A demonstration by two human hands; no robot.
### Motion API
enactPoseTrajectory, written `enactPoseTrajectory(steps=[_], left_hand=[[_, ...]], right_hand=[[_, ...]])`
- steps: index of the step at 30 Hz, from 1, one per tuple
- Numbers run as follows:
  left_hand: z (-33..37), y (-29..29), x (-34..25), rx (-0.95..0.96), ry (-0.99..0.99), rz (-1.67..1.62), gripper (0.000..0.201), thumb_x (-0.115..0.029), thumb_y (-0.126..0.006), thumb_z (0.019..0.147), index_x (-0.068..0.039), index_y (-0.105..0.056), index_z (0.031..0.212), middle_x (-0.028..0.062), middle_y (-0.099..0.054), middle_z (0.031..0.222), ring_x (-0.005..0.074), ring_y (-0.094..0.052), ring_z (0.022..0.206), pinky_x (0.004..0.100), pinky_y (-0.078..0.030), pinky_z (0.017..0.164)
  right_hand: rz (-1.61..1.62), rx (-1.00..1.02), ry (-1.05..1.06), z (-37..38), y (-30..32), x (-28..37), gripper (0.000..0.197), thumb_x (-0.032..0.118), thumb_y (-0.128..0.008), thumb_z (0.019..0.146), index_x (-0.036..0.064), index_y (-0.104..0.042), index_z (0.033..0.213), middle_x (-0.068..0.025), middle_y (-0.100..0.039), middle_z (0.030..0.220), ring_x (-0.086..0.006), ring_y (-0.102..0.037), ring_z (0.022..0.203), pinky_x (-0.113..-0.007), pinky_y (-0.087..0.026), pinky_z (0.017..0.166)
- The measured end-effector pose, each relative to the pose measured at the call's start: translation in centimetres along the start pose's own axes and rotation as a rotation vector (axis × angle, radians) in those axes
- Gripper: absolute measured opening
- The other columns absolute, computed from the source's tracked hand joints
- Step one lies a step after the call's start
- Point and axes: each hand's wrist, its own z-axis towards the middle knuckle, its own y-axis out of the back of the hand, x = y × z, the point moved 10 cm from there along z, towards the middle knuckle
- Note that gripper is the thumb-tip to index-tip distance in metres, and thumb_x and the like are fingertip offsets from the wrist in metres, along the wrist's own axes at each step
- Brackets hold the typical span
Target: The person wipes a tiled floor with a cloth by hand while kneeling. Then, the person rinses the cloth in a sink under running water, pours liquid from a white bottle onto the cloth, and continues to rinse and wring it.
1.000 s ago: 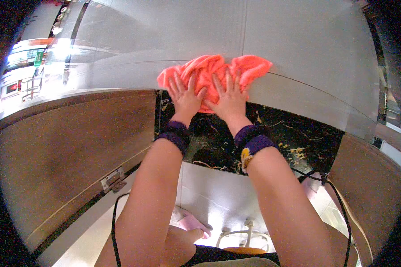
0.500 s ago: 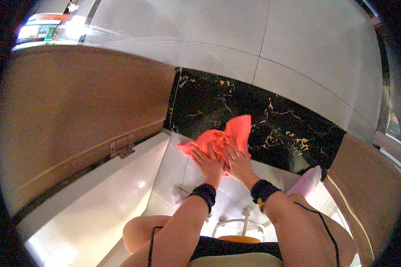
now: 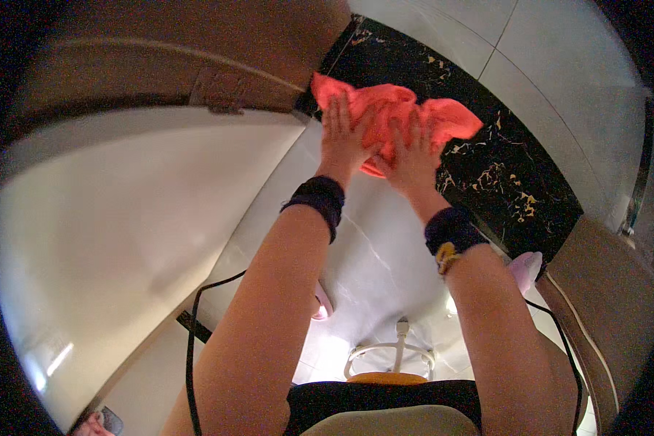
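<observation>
A coral-red cloth lies spread and bunched over the black marble threshold. My left hand presses flat on the cloth's left part, fingers stretched out. Beside it my right hand rests on the middle of the cloth, its fingers spread. Both palms push down on the fabric, and neither hand is wrapped round it. Dark cuffs circle both wrists, with a small yellow piece on the right one.
A white door stands along the left, next to a brown door frame. Grey floor tiles stretch beyond the threshold. Below my arms is a white stool base. A pale pink shoe is at the right by another brown frame.
My arms have stretched farther forward, and the cloth has moved toward the threshold's left end, spreading wider across it. The whole view has shifted and turned, with more of the white door showing.
</observation>
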Motion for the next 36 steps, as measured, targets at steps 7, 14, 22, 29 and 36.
enactPoseTrajectory(steps=[7, 14, 22, 29, 36], left_hand=[[-14.3, -4.7, 6.7, 0.037, 0.218, -0.125, 0.083, -0.054, -0.059, 0.084, -0.013, -0.029, 0.149, 0.0302, -0.005, 0.155, 0.0427, -0.007, 0.145, 0.0522, -0.008, 0.117], [-25.9, -8.7, 5.1, 0.167, 0.522, -0.063, 0.089, -0.057, -0.057, 0.082, -0.007, -0.026, 0.149, 0.0369, -0.004, 0.152, 0.0510, 0.000, 0.143, 0.0589, -0.006, 0.115], [-35.6, -8.6, 12.5, 0.245, 0.857, -0.340, 0.081, -0.046, -0.051, 0.089, 0.003, -0.016, 0.143, 0.0273, -0.015, 0.145, 0.0394, -0.016, 0.136, 0.0435, -0.014, 0.112], [-36.5, -8.6, 11.5, 0.198, 0.873, -0.361, 0.061, -0.043, -0.050, 0.091, -0.004, -0.031, 0.133, 0.0236, -0.034, 0.117, 0.0392, -0.034, 0.109, 0.0466, -0.028, 0.092], [-35.0, -7.2, 0.4, 0.234, 0.615, -0.295, 0.042, -0.040, -0.050, 0.092, -0.011, -0.046, 0.123, 0.0199, -0.052, 0.089, 0.0390, -0.052, 0.082, 0.0497, -0.042, 0.072]], right_hand=[[-0.010, 0.147, 0.334, -7.9, -6.1, 10.8, 0.085, 0.065, -0.056, 0.079, 0.0192, -0.035, 0.147, -0.0140, -0.025, 0.155, -0.0379, -0.017, 0.144, -0.071, -0.013, 0.107], [0.065, 0.251, 0.484, -16.9, -8.6, 13.6, 0.087, 0.061, -0.061, 0.076, 0.0171, -0.037, 0.147, -0.0124, -0.031, 0.153, -0.0334, -0.019, 0.145, -0.065, -0.012, 0.111], [0.078, 0.588, 0.668, -28.1, -9.0, 6.8, 0.095, 0.060, -0.066, 0.071, 0.0198, -0.030, 0.149, -0.0053, -0.027, 0.155, -0.0265, -0.024, 0.143, -0.057, -0.022, 0.113], [-0.152, 0.433, 0.976, -34.6, -7.7, 1.1, 0.053, 0.038, -0.057, 0.084, 0.0278, -0.051, 0.135, -0.0027, -0.045, 0.141, -0.0253, -0.038, 0.134, -0.054, -0.040, 0.100], [0.068, 0.821, 0.685, -23.3, -5.8, 4.3, 0.035, 0.024, -0.058, 0.087, 0.0260, -0.060, 0.122, -0.0076, -0.059, 0.116, -0.0293, -0.060, 0.102, -0.044, -0.052, 0.082]])
